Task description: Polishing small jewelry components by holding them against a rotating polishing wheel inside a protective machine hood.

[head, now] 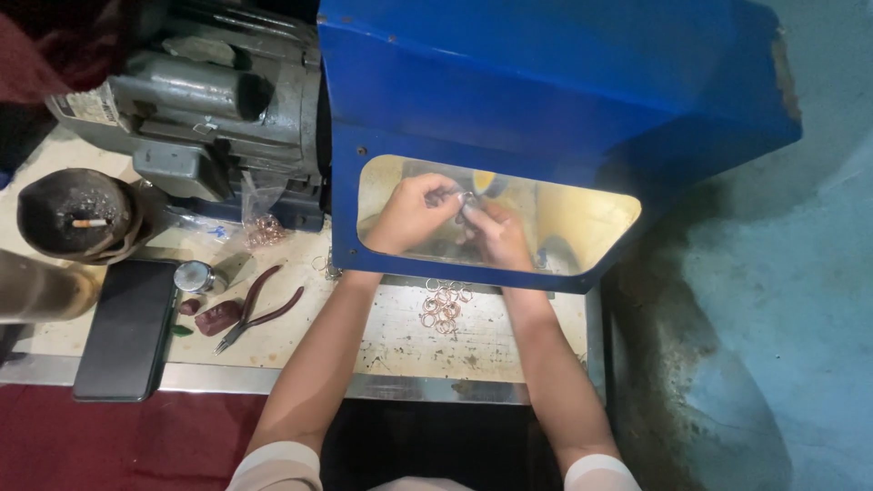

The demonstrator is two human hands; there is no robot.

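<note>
Reaching through the clear window of the blue hood (546,82), the left hand (406,214) and the right hand (498,235) meet close together, fingertips pinched on a small metal ring (466,201) held between them. Both hands sit inside the window's rounded frame, with little room above and the frame's lower edge just under the wrists. A yellowish wheel shape shows behind them, blurred by the pane. Just outside the hood, between the forearms, a loose heap of copper-coloured rings (444,306) lies on the scuffed white bench (400,350), near its steel front edge. Left of the left forearm the bench is crowded: pliers (257,307), a dark phone (125,329), a small bag of rings (264,223), and a grey motor (209,100) against the hood's side.
</note>
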